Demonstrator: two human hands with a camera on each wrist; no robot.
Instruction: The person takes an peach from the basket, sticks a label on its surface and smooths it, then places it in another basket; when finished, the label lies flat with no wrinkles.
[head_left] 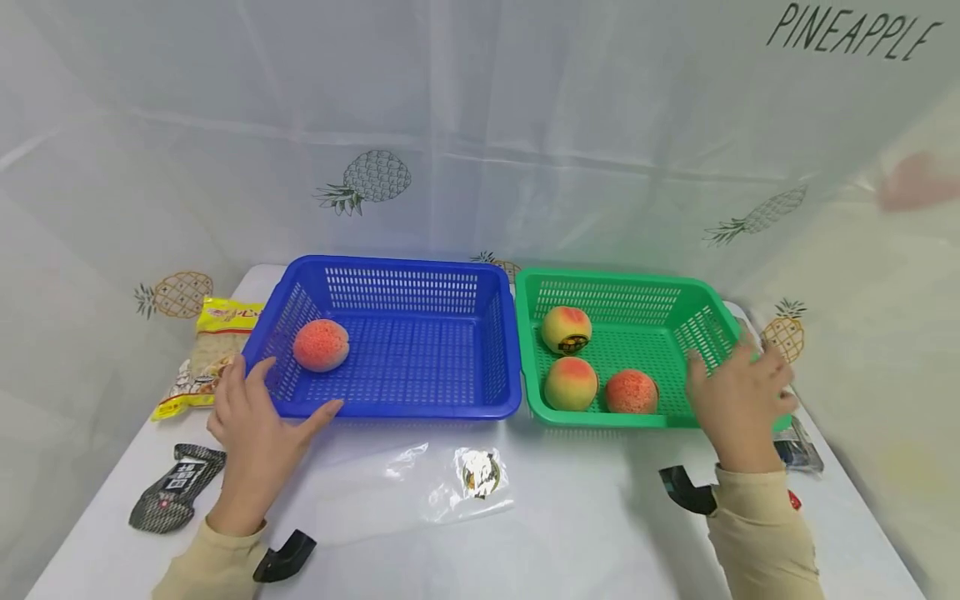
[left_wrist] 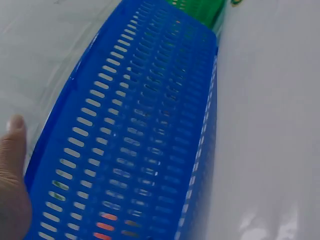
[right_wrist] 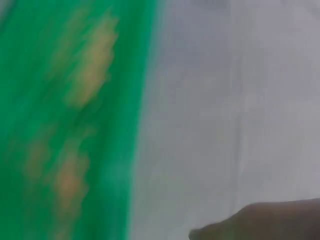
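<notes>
My left hand (head_left: 258,433) is at the front left corner of a blue plastic basket (head_left: 390,412), thumb and fingers spread near its rim. Inside that basket lies one pink-red peach (head_left: 321,345). To its right stands a green basket (head_left: 600,419) with three peaches: one with a black label (head_left: 566,327), a yellow-red one (head_left: 572,384) and a redder one (head_left: 632,392). Over the green basket's right end is my right hand (head_left: 738,404), blurred, fingers spread, holding nothing visible. In the left wrist view, the left thumb (left_wrist: 15,170) shows beside the blue basket's rim.
A flat clear plastic bag (head_left: 405,492) with a round label lies in front of the blue basket. At the left are a yellow food packet (head_left: 206,358) and a dark patterned packet (head_left: 176,492). Another packet (head_left: 801,450) lies by my right forearm. A pineapple-print sheet (head_left: 480,125) hangs behind.
</notes>
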